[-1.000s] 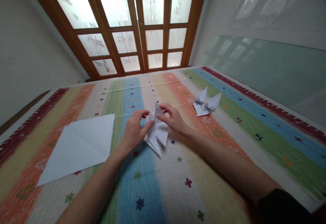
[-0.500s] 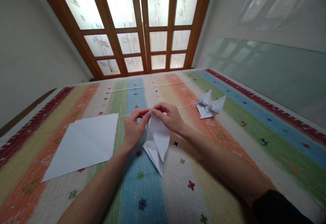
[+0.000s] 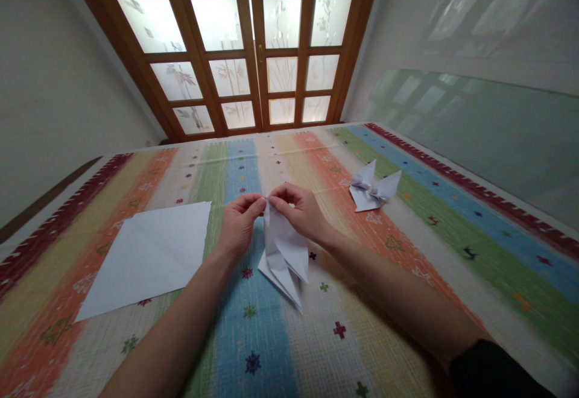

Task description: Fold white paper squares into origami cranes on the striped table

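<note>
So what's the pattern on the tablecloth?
The tablecloth has multicoloured stripes with small scattered motifs, best seen in the head view.

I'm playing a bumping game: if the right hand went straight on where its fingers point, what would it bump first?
Probably the left hand: its fingertips are right ahead, by the top tip of the folded paper. They're so close I can't tell whether the right hand touches them.

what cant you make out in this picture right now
All in the head view:
- Top tip of the folded paper: covered by the fingers of the left hand and right hand.
- Near right corner of the flat sheet: behind the left forearm.
- Near edge of the tablecloth: cut off by the bottom edge.
- Small folds in the finished-looking paper piece: too small.
</note>
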